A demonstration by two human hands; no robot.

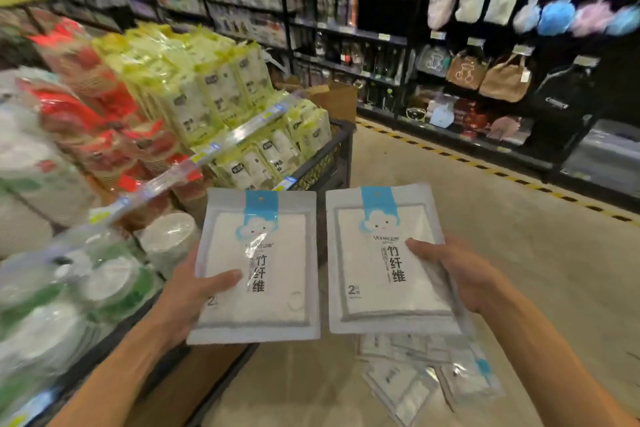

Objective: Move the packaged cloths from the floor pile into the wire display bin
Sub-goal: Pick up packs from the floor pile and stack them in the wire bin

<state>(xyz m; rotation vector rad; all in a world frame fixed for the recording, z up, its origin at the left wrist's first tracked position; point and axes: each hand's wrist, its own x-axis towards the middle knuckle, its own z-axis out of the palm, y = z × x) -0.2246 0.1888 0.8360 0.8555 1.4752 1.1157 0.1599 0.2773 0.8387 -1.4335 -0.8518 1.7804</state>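
I hold two white packaged cloths with blue cloud labels, face up at chest height. My left hand (188, 295) grips the left pack (270, 288) by its left edge, thumb on top. My right hand (460, 274) grips the right pack (374, 274) by its right edge, thumb on top. Below them the floor pile (426, 374) holds several more packs, spread loosely on the concrete. The black wire display bin (325, 163) stands ahead to the left, its far section filled with yellow-green packs.
Red-wrapped and green-and-white goods fill the display at left (86, 114), with a clear price rail (207, 152) along its rim. Black shelving with bags and sponges (502, 73) lines the right side behind a yellow-black floor stripe (485, 170). A cardboard box (336, 100) sits behind the bin.
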